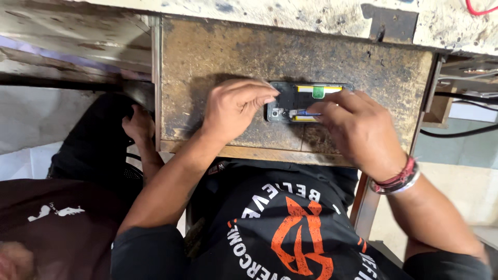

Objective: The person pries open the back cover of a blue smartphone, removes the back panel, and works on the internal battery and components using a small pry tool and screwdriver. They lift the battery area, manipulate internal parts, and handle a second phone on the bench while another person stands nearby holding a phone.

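The opened phone (pixel 306 101) lay back-up on the worn pull-out board (pixel 218 62), its cover already off, the left hand (pixel 233 109) with fingertips pressed on its left edge, the right hand (pixel 358 129) pinching something small over its lower innards, unclear what

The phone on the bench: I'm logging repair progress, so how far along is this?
Done: the phone lies back cover off, insides exposed. In hand: the left hand steadies its end while the right hand works fingertips at the lower edge. Left: it remains uncovered; no cover is visible.
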A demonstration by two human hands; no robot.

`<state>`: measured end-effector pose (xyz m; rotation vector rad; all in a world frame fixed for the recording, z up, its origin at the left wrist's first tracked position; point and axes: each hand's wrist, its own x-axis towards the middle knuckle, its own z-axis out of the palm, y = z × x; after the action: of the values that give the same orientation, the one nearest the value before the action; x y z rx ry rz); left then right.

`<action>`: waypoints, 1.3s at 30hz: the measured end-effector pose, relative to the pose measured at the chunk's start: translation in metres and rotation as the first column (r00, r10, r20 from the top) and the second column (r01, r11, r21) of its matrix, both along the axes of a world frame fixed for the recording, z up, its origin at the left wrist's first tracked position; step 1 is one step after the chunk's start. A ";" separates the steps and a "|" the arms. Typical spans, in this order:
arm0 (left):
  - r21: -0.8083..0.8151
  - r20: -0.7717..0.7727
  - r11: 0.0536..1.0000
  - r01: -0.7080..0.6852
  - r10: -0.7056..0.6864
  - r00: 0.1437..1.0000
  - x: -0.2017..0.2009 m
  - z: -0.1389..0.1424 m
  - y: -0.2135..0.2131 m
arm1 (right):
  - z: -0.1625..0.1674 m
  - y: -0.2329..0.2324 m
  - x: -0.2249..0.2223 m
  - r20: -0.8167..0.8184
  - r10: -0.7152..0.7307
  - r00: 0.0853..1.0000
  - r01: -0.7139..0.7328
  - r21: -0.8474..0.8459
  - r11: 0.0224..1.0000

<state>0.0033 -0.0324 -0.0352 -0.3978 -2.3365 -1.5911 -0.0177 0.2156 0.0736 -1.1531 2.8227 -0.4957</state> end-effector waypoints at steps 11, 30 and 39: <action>-0.085 0.062 0.996 0.020 -0.015 0.998 0.006 0.007 0.001 | -0.036 -0.019 0.009 0.289 -0.232 0.929 0.320 -0.307 0.896; -0.514 -0.379 0.857 -0.048 -0.177 0.909 -0.154 0.112 0.083 | -0.072 0.068 0.023 0.225 -0.546 0.807 0.569 -0.547 0.614; -0.688 -0.530 0.678 -0.260 -0.225 0.817 -0.229 0.122 0.135 | -0.072 0.073 0.019 0.259 -0.514 0.818 0.561 -0.559 0.611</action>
<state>-0.2258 0.1028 0.0873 -0.8816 -2.3149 -0.2860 0.0015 0.2890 0.0013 -0.2153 2.9742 -1.5624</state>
